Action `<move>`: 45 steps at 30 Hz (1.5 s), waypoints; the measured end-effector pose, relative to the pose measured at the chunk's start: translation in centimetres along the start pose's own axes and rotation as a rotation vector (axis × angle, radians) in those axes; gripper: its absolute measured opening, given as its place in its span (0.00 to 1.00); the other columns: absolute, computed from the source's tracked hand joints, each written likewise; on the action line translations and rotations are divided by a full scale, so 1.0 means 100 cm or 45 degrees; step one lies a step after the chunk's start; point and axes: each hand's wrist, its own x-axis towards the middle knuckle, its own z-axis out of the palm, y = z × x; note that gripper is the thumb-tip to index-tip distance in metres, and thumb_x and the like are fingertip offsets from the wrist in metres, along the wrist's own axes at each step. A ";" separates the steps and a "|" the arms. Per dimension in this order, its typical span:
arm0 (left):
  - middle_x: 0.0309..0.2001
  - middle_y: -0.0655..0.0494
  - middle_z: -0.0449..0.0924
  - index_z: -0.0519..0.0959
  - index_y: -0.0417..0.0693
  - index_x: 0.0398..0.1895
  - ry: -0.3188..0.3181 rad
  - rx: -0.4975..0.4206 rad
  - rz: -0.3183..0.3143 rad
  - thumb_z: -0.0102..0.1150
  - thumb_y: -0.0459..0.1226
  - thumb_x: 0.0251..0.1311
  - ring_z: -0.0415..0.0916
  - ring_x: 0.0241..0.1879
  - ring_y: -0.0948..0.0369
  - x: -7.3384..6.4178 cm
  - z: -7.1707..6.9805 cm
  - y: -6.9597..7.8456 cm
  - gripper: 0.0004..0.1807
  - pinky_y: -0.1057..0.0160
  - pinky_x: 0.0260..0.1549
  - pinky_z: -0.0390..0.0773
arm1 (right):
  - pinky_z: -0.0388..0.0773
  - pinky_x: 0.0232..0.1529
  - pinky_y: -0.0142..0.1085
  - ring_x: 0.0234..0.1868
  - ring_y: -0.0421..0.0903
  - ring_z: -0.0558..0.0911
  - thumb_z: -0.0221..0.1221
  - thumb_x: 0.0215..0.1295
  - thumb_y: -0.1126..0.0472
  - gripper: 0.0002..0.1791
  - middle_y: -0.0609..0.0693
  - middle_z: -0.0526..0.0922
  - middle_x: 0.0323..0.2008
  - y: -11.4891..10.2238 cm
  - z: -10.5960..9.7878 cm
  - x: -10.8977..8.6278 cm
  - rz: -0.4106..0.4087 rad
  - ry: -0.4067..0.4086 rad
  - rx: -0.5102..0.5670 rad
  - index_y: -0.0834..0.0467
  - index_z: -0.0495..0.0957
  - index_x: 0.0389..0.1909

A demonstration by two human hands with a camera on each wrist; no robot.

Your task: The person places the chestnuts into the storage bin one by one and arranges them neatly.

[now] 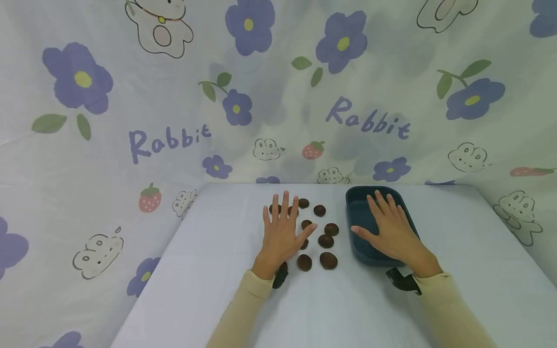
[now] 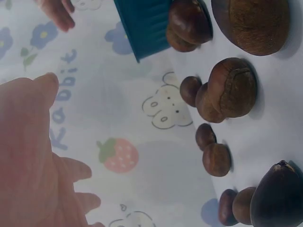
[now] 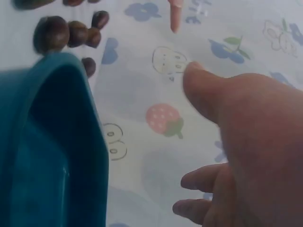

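In the head view my left hand [image 1: 280,237] is spread flat over a scatter of brown chestnuts [image 1: 328,261], its fingers straight and nothing held. Several chestnuts show to the right of its thumb, and others are partly hidden beneath the fingers. My right hand [image 1: 393,234], fingers also spread, hovers over a dark teal plastic basin [image 1: 360,256] and covers part of its inside. From the left wrist, the chestnuts [image 2: 232,87] lie on the white surface beyond the raised hand. The right wrist view shows the basin's wall [image 3: 97,156] beside the right hand [image 3: 255,142].
The white tabletop [image 1: 196,280] carries the chestnuts on the left and the basin on the right. Behind it hangs a cloth [image 1: 278,96] printed with flowers, rabbits and strawberries. A black strap [image 1: 402,280] sits at the right wrist.
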 end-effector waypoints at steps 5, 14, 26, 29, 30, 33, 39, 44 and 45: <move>0.86 0.46 0.34 0.44 0.52 0.85 -0.007 -0.050 -0.009 0.40 0.71 0.69 0.30 0.85 0.42 0.000 -0.002 -0.002 0.52 0.28 0.76 0.38 | 0.45 0.73 0.75 0.81 0.75 0.41 0.59 0.70 0.34 0.57 0.69 0.42 0.83 0.015 -0.013 -0.010 -0.018 0.018 0.103 0.63 0.44 0.83; 0.86 0.47 0.34 0.45 0.51 0.85 0.007 -0.088 -0.025 0.41 0.70 0.70 0.30 0.85 0.41 0.002 -0.009 -0.004 0.51 0.28 0.77 0.38 | 0.51 0.68 0.78 0.80 0.76 0.47 0.61 0.71 0.40 0.56 0.68 0.39 0.83 0.050 -0.021 -0.025 0.037 0.040 0.290 0.62 0.38 0.83; 0.86 0.47 0.35 0.43 0.52 0.85 0.014 -0.078 -0.058 0.40 0.71 0.70 0.29 0.85 0.43 0.002 -0.016 -0.011 0.51 0.29 0.77 0.37 | 0.63 0.63 0.76 0.73 0.81 0.57 0.62 0.71 0.41 0.63 0.73 0.36 0.81 0.094 0.002 -0.048 0.143 -0.079 0.374 0.61 0.26 0.82; 0.86 0.46 0.35 0.43 0.50 0.85 0.026 -0.102 -0.063 0.40 0.70 0.71 0.28 0.85 0.43 0.002 -0.019 -0.012 0.52 0.28 0.77 0.37 | 0.69 0.60 0.74 0.72 0.82 0.60 0.61 0.71 0.39 0.63 0.76 0.39 0.80 0.098 0.005 -0.049 0.164 -0.126 0.358 0.59 0.23 0.82; 0.86 0.45 0.35 0.43 0.50 0.85 0.031 -0.115 -0.065 0.41 0.70 0.71 0.28 0.85 0.43 0.002 -0.020 -0.012 0.52 0.28 0.77 0.37 | 0.70 0.59 0.74 0.72 0.82 0.61 0.61 0.71 0.39 0.63 0.77 0.40 0.80 0.099 0.005 -0.049 0.172 -0.142 0.355 0.58 0.22 0.82; 0.86 0.44 0.37 0.44 0.48 0.85 0.050 -0.163 -0.066 0.43 0.68 0.71 0.29 0.85 0.42 0.001 -0.024 -0.012 0.52 0.28 0.76 0.37 | 0.70 0.58 0.75 0.71 0.83 0.60 0.60 0.71 0.37 0.64 0.79 0.41 0.79 0.100 0.008 -0.049 0.188 -0.186 0.343 0.58 0.21 0.81; 0.85 0.41 0.42 0.47 0.43 0.84 0.094 -0.264 -0.061 0.47 0.64 0.72 0.36 0.84 0.41 0.002 -0.029 -0.018 0.50 0.29 0.77 0.41 | 0.59 0.62 0.79 0.74 0.84 0.51 0.62 0.68 0.38 0.67 0.78 0.34 0.79 0.102 0.014 -0.052 0.184 -0.234 0.384 0.60 0.19 0.80; 0.81 0.39 0.53 0.53 0.39 0.82 0.153 -0.410 -0.042 0.52 0.59 0.74 0.53 0.80 0.40 0.002 -0.032 -0.025 0.46 0.37 0.77 0.56 | 0.57 0.62 0.80 0.75 0.84 0.47 0.67 0.64 0.41 0.71 0.77 0.31 0.79 0.103 0.016 -0.052 0.144 -0.237 0.424 0.62 0.19 0.80; 0.79 0.38 0.57 0.55 0.39 0.81 0.166 -0.438 -0.040 0.53 0.57 0.74 0.57 0.78 0.40 0.001 -0.033 -0.027 0.45 0.38 0.75 0.60 | 0.55 0.62 0.80 0.76 0.84 0.45 0.68 0.63 0.42 0.72 0.77 0.30 0.80 0.104 0.016 -0.051 0.134 -0.238 0.441 0.62 0.19 0.80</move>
